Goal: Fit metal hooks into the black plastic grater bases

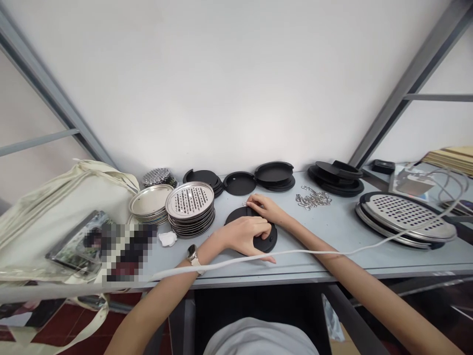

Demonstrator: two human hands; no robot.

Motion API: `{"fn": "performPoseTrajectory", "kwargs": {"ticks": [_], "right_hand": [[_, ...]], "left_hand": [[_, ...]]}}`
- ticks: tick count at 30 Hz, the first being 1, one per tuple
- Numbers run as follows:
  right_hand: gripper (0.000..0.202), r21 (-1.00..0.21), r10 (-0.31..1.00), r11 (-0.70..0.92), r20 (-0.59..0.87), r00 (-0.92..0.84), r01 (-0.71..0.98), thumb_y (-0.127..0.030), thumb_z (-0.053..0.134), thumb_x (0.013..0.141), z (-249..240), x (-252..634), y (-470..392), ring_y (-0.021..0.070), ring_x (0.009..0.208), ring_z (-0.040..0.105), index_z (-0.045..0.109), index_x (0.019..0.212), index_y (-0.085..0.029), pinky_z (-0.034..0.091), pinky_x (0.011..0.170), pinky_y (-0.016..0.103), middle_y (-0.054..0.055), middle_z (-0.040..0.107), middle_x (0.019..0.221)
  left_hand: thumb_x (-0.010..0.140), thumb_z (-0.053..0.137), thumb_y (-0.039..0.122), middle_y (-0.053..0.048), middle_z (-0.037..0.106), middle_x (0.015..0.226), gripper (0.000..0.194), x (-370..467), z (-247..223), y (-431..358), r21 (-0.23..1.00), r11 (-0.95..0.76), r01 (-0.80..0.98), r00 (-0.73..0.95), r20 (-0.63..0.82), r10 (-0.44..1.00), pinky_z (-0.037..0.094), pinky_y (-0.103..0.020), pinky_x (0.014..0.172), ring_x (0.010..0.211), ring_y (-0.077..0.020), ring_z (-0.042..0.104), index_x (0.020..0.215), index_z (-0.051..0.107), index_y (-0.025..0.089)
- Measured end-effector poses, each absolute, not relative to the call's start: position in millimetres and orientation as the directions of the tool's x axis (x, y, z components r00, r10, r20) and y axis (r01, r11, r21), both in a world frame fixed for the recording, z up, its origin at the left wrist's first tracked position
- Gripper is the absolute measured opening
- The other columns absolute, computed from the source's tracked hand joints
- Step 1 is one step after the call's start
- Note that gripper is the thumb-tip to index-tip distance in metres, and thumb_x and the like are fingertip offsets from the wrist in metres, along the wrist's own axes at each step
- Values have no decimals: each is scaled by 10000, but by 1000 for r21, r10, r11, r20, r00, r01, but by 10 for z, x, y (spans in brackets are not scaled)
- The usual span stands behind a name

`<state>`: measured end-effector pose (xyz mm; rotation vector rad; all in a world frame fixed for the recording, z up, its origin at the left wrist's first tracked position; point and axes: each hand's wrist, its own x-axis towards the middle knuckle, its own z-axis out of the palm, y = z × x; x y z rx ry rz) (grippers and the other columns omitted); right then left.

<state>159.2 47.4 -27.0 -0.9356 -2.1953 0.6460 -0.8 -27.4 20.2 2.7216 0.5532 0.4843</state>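
Observation:
A round black disc-shaped part lies on the grey table in front of me. My left hand, with a watch at the wrist, rests over the disc, thumb stretched out and apart from the curled fingers; what is under the palm is hidden. At the disc's far edge my right hand is closed, its fingertips pinched by a small metal piece too small to make out. Left of the disc stands a stack of round metal grater plates. A pile of small metal hooks lies to the right.
Black round parts line the wall side. Plain metal discs and a cream bag are at left. Large perforated plates sit right. A white cable crosses before my forearms.

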Motion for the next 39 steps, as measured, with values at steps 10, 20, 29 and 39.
{"fn": "performPoseTrajectory", "kwargs": {"ticks": [10,20,29,39], "right_hand": [[316,-672,759,615,360,-543,413,-437,388,899,-258,1619,502,132,680,491,573,827,-190,396,633,251,11,557,761],[326,-688,759,608,360,-542,395,-447,390,895,-253,1613,502,122,641,455,553,789,-186,367,600,242,-6,530,707],[333,-732,786,565,338,-517,381,-472,403,881,-296,1672,561,110,598,371,462,717,-189,318,560,235,-33,417,628],[340,-785,803,525,328,-497,330,-462,400,883,-281,1631,540,147,724,509,569,801,-180,407,676,269,25,600,783]], "left_hand": [[702,614,384,16,480,685,270,-6,182,-224,332,-876,351,874,220,433,309,-254,561,591,-113,382,739,428,192],[707,603,373,23,466,671,251,0,185,-234,312,-880,358,876,214,432,293,-259,554,587,-108,381,731,431,191],[702,584,340,17,490,700,236,-9,185,-201,339,-876,344,885,194,423,312,-247,594,621,-109,403,727,413,180],[701,587,327,14,495,692,230,-6,170,-204,323,-882,344,883,209,421,322,-253,611,626,-116,411,716,411,181]]}}
